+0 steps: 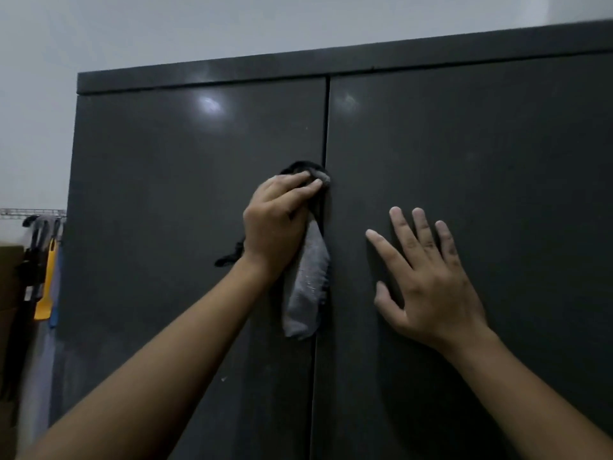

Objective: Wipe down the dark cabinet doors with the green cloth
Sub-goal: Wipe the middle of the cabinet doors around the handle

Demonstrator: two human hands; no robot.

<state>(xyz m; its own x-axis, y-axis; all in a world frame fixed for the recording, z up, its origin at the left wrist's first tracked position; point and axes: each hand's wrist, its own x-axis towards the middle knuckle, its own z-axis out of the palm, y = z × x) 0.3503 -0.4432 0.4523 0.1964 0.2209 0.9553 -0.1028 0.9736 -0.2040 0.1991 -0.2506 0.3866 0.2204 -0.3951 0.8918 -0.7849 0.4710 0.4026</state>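
Note:
A tall dark cabinet fills the view, with a left door [185, 200] and a right door [481, 154] meeting at a vertical seam. My left hand [275, 224] presses the cloth [306, 287] against the left door's inner edge, right beside the seam. The cloth looks grey in this dim light, and its loose end hangs down below my palm. A dark part of it bunches above my fingertips. My right hand [428, 280] lies flat on the right door, fingers spread, holding nothing.
A pale wall [36, 127] stands to the left of the cabinet. On it hangs a rail [31, 212] with dark straps and a yellow tool [46, 283]. A brown box edge [10, 277] shows at the far left.

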